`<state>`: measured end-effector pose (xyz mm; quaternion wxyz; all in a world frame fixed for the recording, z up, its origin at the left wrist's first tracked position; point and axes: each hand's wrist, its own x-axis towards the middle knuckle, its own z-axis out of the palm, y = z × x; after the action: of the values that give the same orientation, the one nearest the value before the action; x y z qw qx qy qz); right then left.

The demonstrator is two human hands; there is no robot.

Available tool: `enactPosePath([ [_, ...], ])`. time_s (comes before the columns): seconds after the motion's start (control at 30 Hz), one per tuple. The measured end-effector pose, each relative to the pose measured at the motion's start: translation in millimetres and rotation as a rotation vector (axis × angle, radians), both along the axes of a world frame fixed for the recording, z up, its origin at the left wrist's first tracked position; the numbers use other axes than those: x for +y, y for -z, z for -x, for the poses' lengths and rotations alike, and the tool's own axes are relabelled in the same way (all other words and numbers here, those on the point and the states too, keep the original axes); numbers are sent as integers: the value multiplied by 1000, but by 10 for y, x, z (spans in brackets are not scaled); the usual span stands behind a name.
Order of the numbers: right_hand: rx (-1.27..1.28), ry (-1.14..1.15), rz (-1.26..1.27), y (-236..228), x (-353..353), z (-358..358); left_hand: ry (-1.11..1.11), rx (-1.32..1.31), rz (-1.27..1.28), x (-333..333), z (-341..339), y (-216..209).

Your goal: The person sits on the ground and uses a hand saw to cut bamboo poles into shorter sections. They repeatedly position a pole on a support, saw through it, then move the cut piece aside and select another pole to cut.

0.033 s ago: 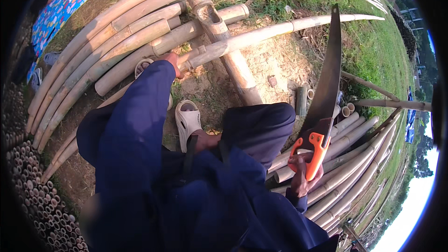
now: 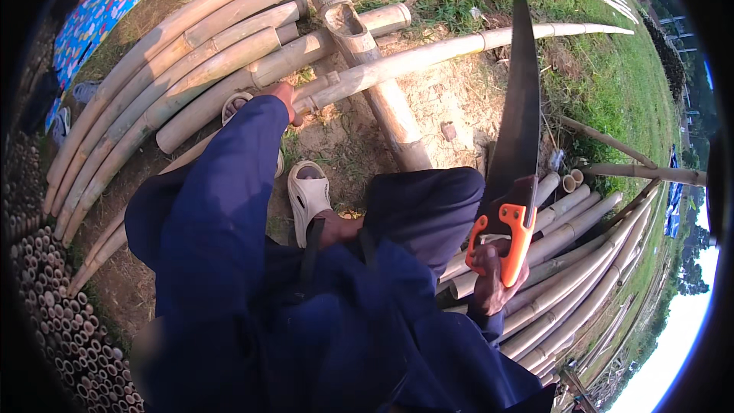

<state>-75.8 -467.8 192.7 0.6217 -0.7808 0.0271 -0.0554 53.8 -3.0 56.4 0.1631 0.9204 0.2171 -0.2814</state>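
My right hand (image 2: 497, 281) is wrapped round the orange handle of a handsaw (image 2: 517, 118). The saw stands nearly upright at my right, its long dark blade pointing away from me and apart from the bamboo. With its fingers closed, my left hand (image 2: 285, 101) grips a long bamboo pole (image 2: 428, 59); the sleeve partly hides those fingers. That pole stretches off to the far right and rests across a thick notched bamboo log (image 2: 394, 121). Just ahead of the hand, a short stub sticks up along the pole.
Several thick bamboo poles (image 2: 183, 42) lie side by side at the left. More poles (image 2: 569, 222) are piled at my right, beside my knee. A stack of cut bamboo ends (image 2: 73, 329) fills the lower left. A blue patterned sheet (image 2: 115, 4) lies at upper left.
The saw has swung to the left with my right hand, its blade tip now farther left and slightly higher. My left hand and the bamboo pole stay about where they were.
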Motion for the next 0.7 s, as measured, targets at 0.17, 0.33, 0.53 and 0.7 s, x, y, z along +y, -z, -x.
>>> enactPosePath([
  [0.17, 217, -296, 57, 361, 632, -585, 57, -57, -29, 42, -92, 92],
  [0.33, 307, -501, 72, 453, 912, -643, 19, 4, -52, 13, -39, -16],
  [0.53, 176, -611, 186, 584, 988, -735, 42, 66, -96, -45, -131, -25],
  [0.7, 116, -627, 195, 554, 1012, -648, 54, 7, -63, 26, -77, 83],
])
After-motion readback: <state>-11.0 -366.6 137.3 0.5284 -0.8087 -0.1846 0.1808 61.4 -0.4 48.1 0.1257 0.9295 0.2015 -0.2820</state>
